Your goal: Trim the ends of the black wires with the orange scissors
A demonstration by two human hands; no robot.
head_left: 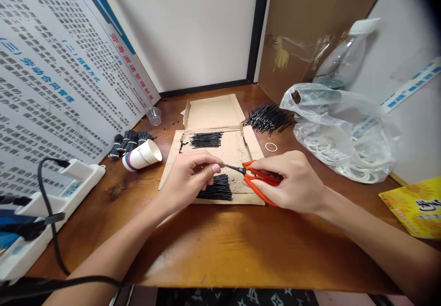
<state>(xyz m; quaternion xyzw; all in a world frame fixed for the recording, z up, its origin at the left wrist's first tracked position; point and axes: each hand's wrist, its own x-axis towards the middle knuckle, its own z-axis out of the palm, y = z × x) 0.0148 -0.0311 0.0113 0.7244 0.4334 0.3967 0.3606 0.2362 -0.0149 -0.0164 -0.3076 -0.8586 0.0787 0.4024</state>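
Note:
My right hand (291,179) grips a pair of scissors (262,179) with orange handles, its slim dark blades pointing left. At the blade tips, my left hand (193,175) is closed in a pinch; what lies between the thumb and forefinger is too small to make out. Both hands are over an opened cardboard box (237,147). Inside it, a row of short black sticks or wires (206,139) lies toward the back, and a second black row (220,189) lies nearer me, partly hidden by my left hand. Dark crumbs are scattered on the cardboard.
A loose black pile (270,117) and a white ring (271,147) lie right of the box. Farther right stands a plastic bag (344,136) of white rings before a bottle (344,58). On the left are tied black bundles (129,140), a tipped paper cup (143,155) and a power strip (51,218).

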